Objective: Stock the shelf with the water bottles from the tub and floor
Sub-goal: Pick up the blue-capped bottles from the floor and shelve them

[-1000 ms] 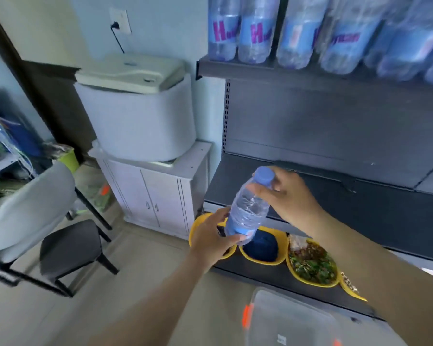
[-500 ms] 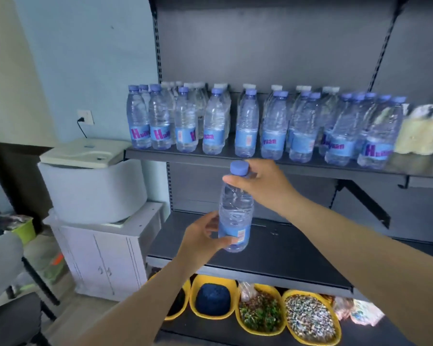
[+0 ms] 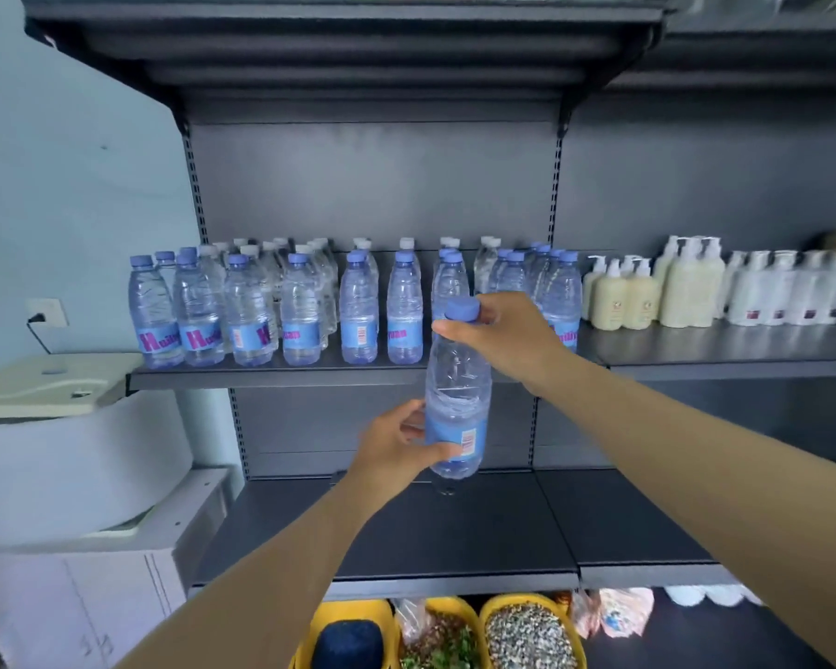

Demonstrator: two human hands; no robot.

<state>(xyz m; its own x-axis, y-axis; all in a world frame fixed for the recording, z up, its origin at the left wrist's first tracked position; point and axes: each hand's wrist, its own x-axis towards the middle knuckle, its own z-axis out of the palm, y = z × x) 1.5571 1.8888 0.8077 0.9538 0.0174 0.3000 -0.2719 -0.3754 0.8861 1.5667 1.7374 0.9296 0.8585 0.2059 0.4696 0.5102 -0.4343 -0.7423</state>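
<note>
A water bottle (image 3: 456, 408) is held upright in front of the shelf (image 3: 271, 376), below the level of the shelf board and near its middle. The right hand (image 3: 507, 338) grips it at the neck, fingers curled just under the blue cap (image 3: 462, 310). The left hand (image 3: 397, 444) wraps round the lower part at the label, thumb across the front. Both hands have a firm hold on it; neither is loose.

The row of bottles (image 3: 300, 311) already fills most of the front edge, from the far left to just beside the lotion bottles (image 3: 647, 292) on the right. Small gaps show between the bottles in the middle of the front row, and these look like the likeliest places for this one, though whether one is wide enough is hard to judge from here.

To do this well, the bottle should rise clear of the shelf's front lip before it goes in, and stay upright. The left hand can let go once the base is over the board, so the right hand lowers it by the neck without knocking its neighbours. Setting it down gently, label forward to match the others, would keep the row tidy. A bump could topple several standing bottles.
</note>
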